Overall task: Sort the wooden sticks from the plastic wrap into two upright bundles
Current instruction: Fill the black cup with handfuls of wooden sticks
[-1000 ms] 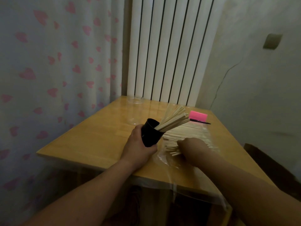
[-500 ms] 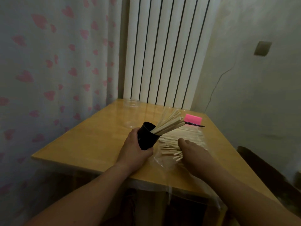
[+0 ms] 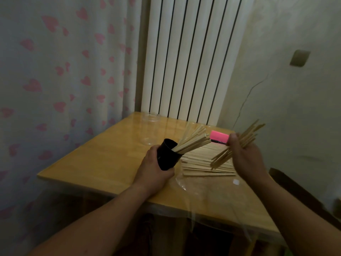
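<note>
- Background: a heart-print curtain (image 3: 55, 74) hangs at left, a white ribbed radiator (image 3: 184, 61) stands behind, and a plain wall is at right.
- Wooden desk (image 3: 103, 163) carries every item.
- Plastic wrap (image 3: 208, 189) lies flat on the right half of the desk. It is judged thin and slippery, so it is likely to shift if sticks are dragged across it.
- Loose sticks (image 3: 199, 163) lie in a flat pile on the wrap, just right of the cup.
- Clear jar (image 3: 150, 132) stands upright near the far edge, apart from the pile.
- Black cup (image 3: 167, 156) is tilted toward the pile, with a fan of cup sticks (image 3: 193, 140) projecting from its mouth.
- Left grip (image 3: 151, 170): fingers curled round the cup body.
- Right grip (image 3: 245, 157): raised above the pile and closed round the middle of a handful of sticks (image 3: 248, 134), whose ends splay out on both sides.
- Handling: the sticks are judged light, stiff, smooth and prone to sliding lengthwise. Hold them at mid-length with the fingers fully wrapped round.
- Pink block (image 3: 219, 136) lies beyond the pile.
</note>
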Demonstrator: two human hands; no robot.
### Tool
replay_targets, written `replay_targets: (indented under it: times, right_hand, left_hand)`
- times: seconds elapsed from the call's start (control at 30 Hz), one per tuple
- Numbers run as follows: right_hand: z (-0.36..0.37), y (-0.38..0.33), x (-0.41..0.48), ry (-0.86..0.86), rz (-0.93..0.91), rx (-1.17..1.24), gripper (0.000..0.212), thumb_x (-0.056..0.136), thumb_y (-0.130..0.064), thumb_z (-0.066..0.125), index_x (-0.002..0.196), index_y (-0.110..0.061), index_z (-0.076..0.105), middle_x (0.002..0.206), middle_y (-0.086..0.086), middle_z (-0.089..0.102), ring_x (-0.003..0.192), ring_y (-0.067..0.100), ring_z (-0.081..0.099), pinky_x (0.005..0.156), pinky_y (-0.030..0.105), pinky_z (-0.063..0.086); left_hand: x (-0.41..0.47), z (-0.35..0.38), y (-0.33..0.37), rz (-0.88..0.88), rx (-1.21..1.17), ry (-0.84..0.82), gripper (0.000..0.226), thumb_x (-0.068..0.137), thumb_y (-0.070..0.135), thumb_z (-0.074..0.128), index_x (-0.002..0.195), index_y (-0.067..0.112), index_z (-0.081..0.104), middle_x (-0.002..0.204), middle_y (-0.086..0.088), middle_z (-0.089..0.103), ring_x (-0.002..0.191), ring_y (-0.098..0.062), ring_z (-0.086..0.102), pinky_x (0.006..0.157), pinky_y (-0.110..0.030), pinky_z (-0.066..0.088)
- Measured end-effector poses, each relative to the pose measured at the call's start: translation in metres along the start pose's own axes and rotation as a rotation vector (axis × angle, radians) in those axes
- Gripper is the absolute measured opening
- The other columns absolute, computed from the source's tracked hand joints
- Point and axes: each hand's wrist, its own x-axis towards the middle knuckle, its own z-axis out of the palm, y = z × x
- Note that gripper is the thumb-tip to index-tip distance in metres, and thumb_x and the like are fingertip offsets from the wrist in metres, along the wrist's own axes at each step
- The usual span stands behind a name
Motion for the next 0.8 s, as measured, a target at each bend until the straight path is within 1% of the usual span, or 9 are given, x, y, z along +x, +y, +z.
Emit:
replay_targets:
  times: [0.07, 0.13, 0.23, 0.3, 0.4, 0.5, 0.57, 0.73, 0.8]
  right_hand:
    - [-0.011, -0.010, 0.013, 0.091, 0.131, 0.069, 0.039, 0.107, -0.036, 0.049, 0.081, -0.015, 0.067, 0.072, 0.011, 0.066, 0.067, 0.028, 0.065, 0.065, 0.043, 0.054]
    - [-0.022, -0.020, 0.025, 0.217, 0.232, 0.205, 0.033, 0.102, -0.030, 0.054, 0.080, -0.011, 0.067, 0.071, 0.011, 0.065, 0.061, 0.025, 0.064, 0.063, 0.048, 0.059]
    - [-0.037, -0.036, 0.046, 0.401, 0.294, 0.483, 0.024, 0.099, -0.029, 0.058, 0.080, -0.016, 0.066, 0.069, 0.005, 0.060, 0.051, 0.010, 0.062, 0.066, 0.046, 0.065]
    - [-0.038, -0.051, 0.056, 0.420, 0.294, 0.666, 0.020, 0.101, -0.028, 0.060, 0.085, -0.017, 0.065, 0.071, 0.004, 0.060, 0.053, 0.009, 0.062, 0.066, 0.042, 0.065]
    - [-0.022, -0.075, 0.058, 0.251, 0.234, 0.712, 0.020, 0.104, -0.028, 0.060, 0.092, -0.013, 0.067, 0.074, 0.005, 0.063, 0.063, 0.013, 0.066, 0.063, 0.036, 0.065]
    - [0.005, -0.084, 0.051, -0.026, 0.210, 0.514, 0.023, 0.104, -0.027, 0.063, 0.095, -0.007, 0.070, 0.081, 0.011, 0.070, 0.066, 0.020, 0.072, 0.064, 0.035, 0.065]
    - [0.022, -0.076, 0.048, -0.144, 0.232, 0.395, 0.022, 0.099, -0.027, 0.071, 0.098, -0.005, 0.072, 0.088, 0.017, 0.075, 0.067, 0.021, 0.074, 0.062, 0.033, 0.063]
    - [0.042, -0.059, 0.049, -0.205, 0.306, 0.286, 0.031, 0.088, -0.030, 0.084, 0.107, -0.007, 0.075, 0.093, 0.011, 0.078, 0.064, 0.008, 0.074, 0.054, 0.022, 0.052]
    - [0.044, -0.060, 0.049, -0.252, 0.339, 0.328, 0.030, 0.089, -0.025, 0.083, 0.110, -0.005, 0.073, 0.095, 0.012, 0.077, 0.068, 0.010, 0.076, 0.054, 0.021, 0.054]
  left_hand:
    - [0.000, 0.000, 0.000, 0.000, 0.005, 0.003, 0.085, 0.076, 0.042, 0.086, 0.147, 0.038, 0.038, 0.135, 0.015, 0.053, 0.120, -0.009, 0.055, 0.095, -0.030, 0.051]
    - [0.001, 0.000, 0.000, -0.001, 0.004, 0.003, 0.086, 0.076, 0.042, 0.086, 0.147, 0.037, 0.038, 0.135, 0.015, 0.053, 0.120, -0.009, 0.055, 0.095, -0.030, 0.051]
    - [0.001, 0.000, 0.000, 0.004, 0.007, -0.007, 0.086, 0.074, 0.044, 0.084, 0.147, 0.038, 0.038, 0.136, 0.014, 0.054, 0.121, -0.010, 0.056, 0.099, -0.036, 0.054]
    - [0.001, 0.001, 0.001, 0.004, 0.011, -0.010, 0.087, 0.074, 0.044, 0.084, 0.147, 0.037, 0.038, 0.136, 0.013, 0.054, 0.121, -0.011, 0.056, 0.100, -0.038, 0.054]
    - [0.001, 0.001, 0.001, 0.011, 0.009, -0.005, 0.086, 0.073, 0.044, 0.084, 0.146, 0.037, 0.040, 0.136, 0.013, 0.055, 0.121, -0.011, 0.057, 0.100, -0.039, 0.055]
    - [0.000, 0.001, 0.001, 0.008, 0.003, -0.005, 0.084, 0.072, 0.044, 0.083, 0.144, 0.039, 0.041, 0.134, 0.014, 0.056, 0.119, -0.010, 0.058, 0.099, -0.040, 0.056]
    - [-0.001, 0.000, 0.001, 0.008, 0.000, -0.008, 0.083, 0.072, 0.045, 0.082, 0.143, 0.041, 0.041, 0.133, 0.015, 0.056, 0.119, -0.009, 0.059, 0.098, -0.041, 0.057]
    - [0.000, 0.001, 0.002, 0.026, 0.015, -0.008, 0.083, 0.071, 0.046, 0.083, 0.143, 0.041, 0.042, 0.132, 0.015, 0.056, 0.119, -0.010, 0.058, 0.098, -0.042, 0.057]
    - [0.000, 0.000, 0.002, 0.027, 0.011, -0.005, 0.082, 0.071, 0.045, 0.083, 0.142, 0.042, 0.042, 0.132, 0.015, 0.056, 0.119, -0.011, 0.059, 0.098, -0.044, 0.057]
